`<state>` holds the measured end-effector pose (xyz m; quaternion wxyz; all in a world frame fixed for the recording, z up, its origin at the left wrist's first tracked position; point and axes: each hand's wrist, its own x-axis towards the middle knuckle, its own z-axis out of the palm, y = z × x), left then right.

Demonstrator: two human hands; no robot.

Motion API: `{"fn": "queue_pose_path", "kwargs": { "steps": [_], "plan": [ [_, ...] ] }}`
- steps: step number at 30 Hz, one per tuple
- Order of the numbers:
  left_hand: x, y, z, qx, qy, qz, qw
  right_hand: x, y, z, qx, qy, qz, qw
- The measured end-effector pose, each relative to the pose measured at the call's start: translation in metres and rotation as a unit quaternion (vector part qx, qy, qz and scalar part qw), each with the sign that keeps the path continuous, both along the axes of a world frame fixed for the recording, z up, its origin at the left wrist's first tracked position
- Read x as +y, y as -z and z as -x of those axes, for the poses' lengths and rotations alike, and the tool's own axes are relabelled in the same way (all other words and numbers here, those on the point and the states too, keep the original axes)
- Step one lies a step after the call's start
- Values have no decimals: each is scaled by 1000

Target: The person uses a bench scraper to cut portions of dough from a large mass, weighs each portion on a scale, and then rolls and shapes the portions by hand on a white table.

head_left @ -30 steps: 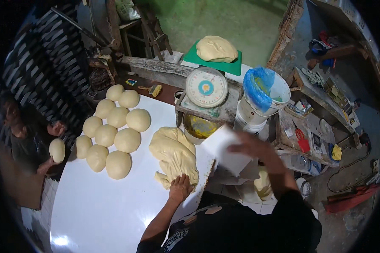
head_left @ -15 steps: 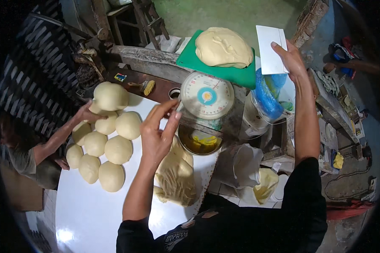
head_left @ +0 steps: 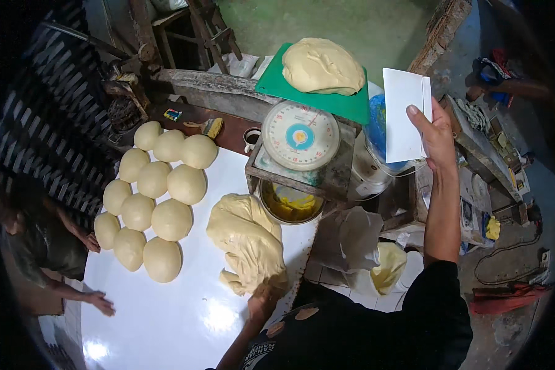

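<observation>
My right hand (head_left: 436,132) grips a flat white dough scraper (head_left: 406,114), thumb across its face, raised to the right of the scale. At the near end of a large loose mass of dough (head_left: 245,240) on the table, my left hand (head_left: 265,301) touches it; its fingers are mostly hidden. A dial scale (head_left: 300,137) stands beyond the dough, bearing a big lump of dough (head_left: 324,66) on its green tray (head_left: 271,79). Several round dough balls (head_left: 170,220) sit in rows on the left of the white table (head_left: 166,314).
A co-worker's hand (head_left: 100,302) reaches over the table's left edge. Below the scale's wooden stand is a metal pot (head_left: 290,219) with yellow stuff inside. A brush (head_left: 213,127) and a cup (head_left: 251,137) lie beyond the table. White buckets (head_left: 369,172) stand to the right.
My left hand has dropped from near the scale to the dough's near end. My right hand has lowered with the scraper. The co-worker's hand has left the far balls, now separate, and moved nearer.
</observation>
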<state>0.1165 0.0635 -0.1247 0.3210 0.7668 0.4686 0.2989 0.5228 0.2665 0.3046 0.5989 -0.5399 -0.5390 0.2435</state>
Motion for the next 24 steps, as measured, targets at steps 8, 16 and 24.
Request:
{"fn": "queue_pose_path", "kwargs": {
  "steps": [8, 16, 24],
  "plan": [
    [-43, 17, -7, 180, 38, 248, 951, -21, 0, 1, -8, -11, 9, 1000],
    [-42, 4, -14, 16, -51, 162, 985, -28, 10, -5, -11, -25, 22, 999],
    [27, -48, -18, 279, -95, -185, 938, -27, 27, 9, 5, -70, 58, 996]
  ]
}}
